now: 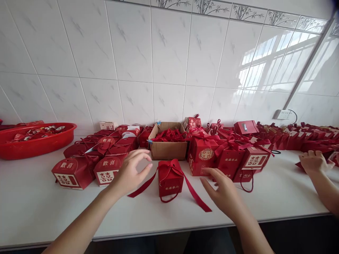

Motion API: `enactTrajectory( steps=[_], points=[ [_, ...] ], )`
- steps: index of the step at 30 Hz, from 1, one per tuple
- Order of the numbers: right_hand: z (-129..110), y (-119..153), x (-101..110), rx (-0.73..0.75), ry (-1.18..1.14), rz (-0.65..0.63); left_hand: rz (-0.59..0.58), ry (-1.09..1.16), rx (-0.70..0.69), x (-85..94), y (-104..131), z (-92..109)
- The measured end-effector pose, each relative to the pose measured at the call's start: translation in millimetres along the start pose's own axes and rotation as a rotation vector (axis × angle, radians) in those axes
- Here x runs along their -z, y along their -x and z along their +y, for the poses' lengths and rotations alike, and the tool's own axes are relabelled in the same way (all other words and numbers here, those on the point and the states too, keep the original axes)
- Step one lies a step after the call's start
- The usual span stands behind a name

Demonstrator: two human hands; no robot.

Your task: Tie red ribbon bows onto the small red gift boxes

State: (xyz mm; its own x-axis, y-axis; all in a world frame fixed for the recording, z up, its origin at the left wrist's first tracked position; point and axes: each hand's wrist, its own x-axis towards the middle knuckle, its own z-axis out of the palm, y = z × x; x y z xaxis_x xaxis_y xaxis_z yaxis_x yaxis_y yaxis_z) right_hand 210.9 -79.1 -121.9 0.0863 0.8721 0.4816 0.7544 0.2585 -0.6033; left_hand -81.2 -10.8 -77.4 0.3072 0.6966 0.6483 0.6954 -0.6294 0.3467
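Note:
A small red gift box (166, 180) stands upright on the white table in front of me. A dark red ribbon (195, 195) lies across its top, its two loose ends trailing out to either side, and a cord handle hangs at its front. To the left of the box is my left hand (135, 169), empty, thumb and fingers apart. My right hand (221, 187) hovers on the other side, also empty with its fingers parted, close to a group of ribboned boxes (203, 155). Neither hand touches the small box.
Behind the box sits a cardboard carton (168, 150) full of red ribbons. Red candy boxes (75, 171) crowd the left, beside a red basin (39, 144) of sweets. Rows of red bags (283, 137) line the wall. Another person's hand (315, 162) works at right.

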Motion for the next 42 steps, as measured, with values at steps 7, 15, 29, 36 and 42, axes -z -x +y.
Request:
enactTrajectory(
  steps=[7, 15, 29, 36, 42],
  points=[
    [-34, -53, -42, -0.025, 0.137, -0.305, -0.316, 0.477, 0.173, -40.9, -35, -19],
    [2, -76, -71, 0.116, -0.238, -0.289, -0.347, 0.666, 0.209, -58.3, -15, -44],
    [20, -51, -85, 0.074, -0.507, -0.354, -0.345, 0.541, 0.269, -68.6, -2, -23],
    [20, -48, -90, -0.109, -0.763, -0.480, -0.324, 0.532, 0.277, -72.1, -2, -20],
    [13, -49, -87, -0.207, -0.868, -0.470, -0.419, 0.726, 0.551, -71.0, -2, -16]
  ],
)
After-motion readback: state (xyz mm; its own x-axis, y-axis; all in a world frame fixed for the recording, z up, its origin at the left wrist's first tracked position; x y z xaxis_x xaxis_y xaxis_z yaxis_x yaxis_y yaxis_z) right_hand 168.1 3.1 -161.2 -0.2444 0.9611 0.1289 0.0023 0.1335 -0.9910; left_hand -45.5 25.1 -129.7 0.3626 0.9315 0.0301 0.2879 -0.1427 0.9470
